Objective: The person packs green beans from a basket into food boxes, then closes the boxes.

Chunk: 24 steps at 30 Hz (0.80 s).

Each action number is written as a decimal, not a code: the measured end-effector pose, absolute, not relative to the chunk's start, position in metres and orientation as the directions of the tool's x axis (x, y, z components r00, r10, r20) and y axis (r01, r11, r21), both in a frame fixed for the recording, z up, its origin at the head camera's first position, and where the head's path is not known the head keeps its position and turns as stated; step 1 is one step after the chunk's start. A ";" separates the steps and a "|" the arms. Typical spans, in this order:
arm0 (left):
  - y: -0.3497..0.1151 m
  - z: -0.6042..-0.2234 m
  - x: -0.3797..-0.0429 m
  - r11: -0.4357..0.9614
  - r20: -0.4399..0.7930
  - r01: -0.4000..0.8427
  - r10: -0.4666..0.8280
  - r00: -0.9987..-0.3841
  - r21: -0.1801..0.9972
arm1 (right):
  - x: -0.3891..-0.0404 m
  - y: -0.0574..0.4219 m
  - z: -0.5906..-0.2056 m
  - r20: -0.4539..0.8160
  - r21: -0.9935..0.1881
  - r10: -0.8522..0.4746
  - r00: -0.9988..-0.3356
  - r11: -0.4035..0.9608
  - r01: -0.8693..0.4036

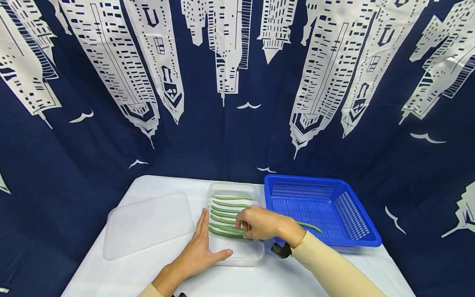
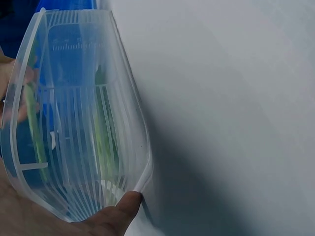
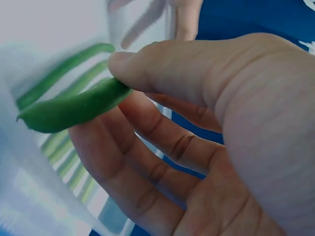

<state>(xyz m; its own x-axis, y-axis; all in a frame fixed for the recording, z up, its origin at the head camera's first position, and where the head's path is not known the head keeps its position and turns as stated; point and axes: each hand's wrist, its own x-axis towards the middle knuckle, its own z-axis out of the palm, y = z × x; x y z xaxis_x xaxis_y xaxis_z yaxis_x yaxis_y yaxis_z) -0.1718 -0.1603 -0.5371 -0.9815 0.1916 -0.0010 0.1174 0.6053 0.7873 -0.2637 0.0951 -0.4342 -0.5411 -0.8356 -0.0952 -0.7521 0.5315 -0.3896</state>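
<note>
A clear plastic container [image 1: 241, 262] lies lengthwise on the table, with several green beans [image 1: 231, 198] laid crosswise in a row inside. My right hand [image 1: 261, 222] is over its right side and pinches a green bean [image 3: 74, 105] between thumb and fingers, above the row. My left hand [image 1: 198, 251] rests against the container's left side, fingers straight along the wall and thumb stretched out toward the near end. In the left wrist view a fingertip [image 2: 129, 199] touches the container's edge. Part of the row is hidden behind the right hand in the head view.
A blue plastic basket [image 1: 323, 180] stands to the right, with a green bean [image 1: 309, 226] in it, partly hidden by the right wrist. A clear flat lid [image 1: 148, 225] lies left of the container on the white table [image 1: 297, 280]. A patterned navy cloth [image 1: 222, 144] hangs behind.
</note>
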 end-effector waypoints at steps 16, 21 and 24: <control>-0.162 -0.539 -0.171 0.616 0.009 0.142 0.212 -0.977 0.775 | -0.279 0.051 -0.467 -0.291 -0.296 -0.807 -0.513 0.586 -0.754; -0.162 -0.540 -0.172 0.615 0.021 0.151 0.212 -0.977 0.774 | -0.280 0.047 -0.474 -0.311 -0.272 -0.796 -0.520 0.599 -0.754; -0.162 -0.541 -0.172 0.617 0.027 0.155 0.212 -0.977 0.772 | -0.280 0.046 -0.475 -0.317 -0.264 -0.789 -0.527 0.607 -0.749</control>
<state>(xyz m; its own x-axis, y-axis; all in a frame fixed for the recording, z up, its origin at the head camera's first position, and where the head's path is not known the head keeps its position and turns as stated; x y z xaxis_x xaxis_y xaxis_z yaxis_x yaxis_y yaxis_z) -0.1724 -0.1625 -0.5407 -0.9769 0.2121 0.0271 0.1552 0.6165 0.7719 -0.2798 0.0461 -0.4751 -0.5272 -0.7885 -0.3167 -0.7493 0.6072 -0.2645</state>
